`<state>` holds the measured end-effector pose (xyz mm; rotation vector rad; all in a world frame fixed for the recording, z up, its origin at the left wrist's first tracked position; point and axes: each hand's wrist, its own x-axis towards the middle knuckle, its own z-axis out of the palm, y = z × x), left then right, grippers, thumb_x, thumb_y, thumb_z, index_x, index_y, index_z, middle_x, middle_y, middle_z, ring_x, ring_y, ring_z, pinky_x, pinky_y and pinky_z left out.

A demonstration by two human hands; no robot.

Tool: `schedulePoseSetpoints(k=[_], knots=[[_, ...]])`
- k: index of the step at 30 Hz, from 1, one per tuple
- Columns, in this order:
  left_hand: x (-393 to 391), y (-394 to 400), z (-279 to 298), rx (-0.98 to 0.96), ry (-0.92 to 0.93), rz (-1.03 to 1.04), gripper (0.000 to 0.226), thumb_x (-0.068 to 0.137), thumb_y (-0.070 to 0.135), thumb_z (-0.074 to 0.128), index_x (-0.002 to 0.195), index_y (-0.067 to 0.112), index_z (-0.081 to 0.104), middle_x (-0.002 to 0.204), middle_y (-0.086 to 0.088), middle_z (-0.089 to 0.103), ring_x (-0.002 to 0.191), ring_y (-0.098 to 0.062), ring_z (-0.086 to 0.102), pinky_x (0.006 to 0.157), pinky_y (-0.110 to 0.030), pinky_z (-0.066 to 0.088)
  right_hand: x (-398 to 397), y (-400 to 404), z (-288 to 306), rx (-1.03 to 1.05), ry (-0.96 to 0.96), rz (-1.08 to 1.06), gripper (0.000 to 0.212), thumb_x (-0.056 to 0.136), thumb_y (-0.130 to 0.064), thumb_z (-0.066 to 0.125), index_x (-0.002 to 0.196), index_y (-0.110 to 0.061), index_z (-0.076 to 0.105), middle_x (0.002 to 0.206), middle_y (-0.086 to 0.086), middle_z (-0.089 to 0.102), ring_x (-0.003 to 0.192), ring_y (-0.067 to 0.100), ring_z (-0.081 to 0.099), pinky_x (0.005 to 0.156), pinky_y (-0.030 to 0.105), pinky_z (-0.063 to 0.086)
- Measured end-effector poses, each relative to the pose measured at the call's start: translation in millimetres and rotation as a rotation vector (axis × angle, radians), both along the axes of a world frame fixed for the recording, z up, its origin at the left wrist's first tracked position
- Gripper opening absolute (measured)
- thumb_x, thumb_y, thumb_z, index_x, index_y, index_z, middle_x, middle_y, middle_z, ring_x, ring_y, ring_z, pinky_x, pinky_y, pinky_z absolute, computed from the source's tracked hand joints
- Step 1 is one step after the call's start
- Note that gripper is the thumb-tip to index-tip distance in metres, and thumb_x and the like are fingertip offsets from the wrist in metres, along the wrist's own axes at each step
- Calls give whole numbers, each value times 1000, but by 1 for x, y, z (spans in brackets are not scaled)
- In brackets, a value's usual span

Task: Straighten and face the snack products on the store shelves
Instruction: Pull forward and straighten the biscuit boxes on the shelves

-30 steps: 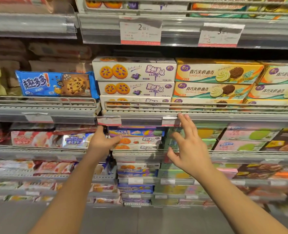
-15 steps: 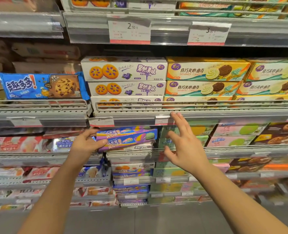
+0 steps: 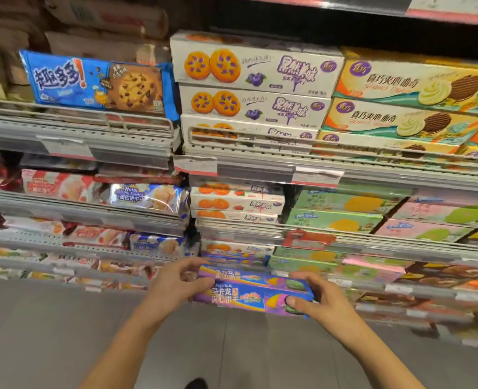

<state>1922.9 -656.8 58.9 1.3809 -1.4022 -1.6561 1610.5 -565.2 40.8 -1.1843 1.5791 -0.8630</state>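
Both hands, left hand (image 3: pixel 176 287) and right hand (image 3: pixel 313 300), grip with curled fingers the ends of two stacked purple-blue cardboard biscuit boxes (image 3: pixel 253 293), held before the lower shelf (image 3: pixel 372 287). Keep them level and slide them in label forward.

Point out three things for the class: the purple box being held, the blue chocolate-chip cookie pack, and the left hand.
purple box (image 3: pixel 249 297): head view, middle of its printed front face.
blue cookie pack (image 3: pixel 64 80): head view, blue left half with white lettering.
left hand (image 3: pixel 173 287): head view, back of the hand.
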Motion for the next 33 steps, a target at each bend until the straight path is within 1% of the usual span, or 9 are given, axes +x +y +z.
schedulePoseSetpoints(k=[3, 5, 7, 11, 13, 19, 22, 28, 33], knots=[[1, -1, -36, 103, 70, 70, 24, 86, 34, 76, 106, 20, 76, 103, -13, 76, 69, -33, 70, 72, -46, 58, -5, 6, 2, 42, 34, -2, 45, 74, -48, 86, 112, -31, 70, 106, -17, 72, 100, 4, 68, 88, 28, 55], [-1, -10, -53, 152, 71, 157, 23, 100, 32, 59, 100, 22, 80, 105, -7, 77, 64, -25, 60, 70, -40, 57, -8, 8, 3, 39, 55, -51, 52, 70, -56, 83, 112, -30, 69, 103, -13, 74, 97, 2, 69, 84, 26, 56], [-4, -23, -65, 149, -33, 174, 21, 100, 30, 58, 104, 22, 78, 106, -3, 76, 68, -19, 62, 67, -31, 57, -11, 11, 3, 36, 81, -106, 49, 74, -48, 86, 113, -25, 67, 102, -10, 76, 97, 6, 72, 77, 25, 58], [-12, -58, -84, 95, -244, 79, 25, 96, 29, 67, 121, 26, 63, 123, 6, 63, 103, -16, 62, 93, -44, 53, -17, 18, 6, 32, 170, -152, 44, 76, -32, 87, 114, -29, 65, 99, -12, 76, 93, 8, 72, 70, 23, 57], [-23, -74, -88, -17, -298, 9, 46, 94, 29, 70, 137, 31, 52, 127, 14, 49, 119, -13, 49, 105, -44, 44, -19, 23, 10, 25, 190, -168, 44, 76, -29, 87, 114, -30, 65, 98, -15, 76, 91, 7, 72, 67, 22, 57], [-45, -110, -117, -141, -232, 12, 57, 84, 5, 77, 129, 27, 51, 113, 19, 59, 111, -13, 57, 94, -29, 42, -24, 42, 8, 14, 175, -276, 45, 75, -25, 88, 115, -29, 68, 101, -13, 75, 91, 11, 73, 65, 27, 60], [-43, -123, -126, -151, -203, -14, 52, 85, 8, 79, 132, 18, 59, 117, 6, 68, 111, -17, 62, 96, -33, 47, -26, 51, 5, 19, 167, -323, 45, 74, -27, 88, 114, -28, 69, 100, -9, 75, 90, 14, 72, 64, 26, 59], [-30, -138, -134, -188, -366, -23, 55, 85, 7, 78, 136, 9, 57, 128, -11, 67, 122, -31, 59, 95, -34, 42, -29, 48, 2, 29, 156, -340, 44, 72, -27, 90, 112, -28, 71, 98, -6, 75, 84, 13, 71, 61, 26, 59], [-19, -122, -148, -222, -480, -28, 46, 82, 2, 77, 124, 10, 61, 114, -7, 69, 101, -27, 66, 75, -29, 46, -30, 30, -2, 17, 121, -287, 45, 72, -30, 90, 113, -28, 71, 98, -6, 76, 89, 13, 73, 64, 29, 61]])
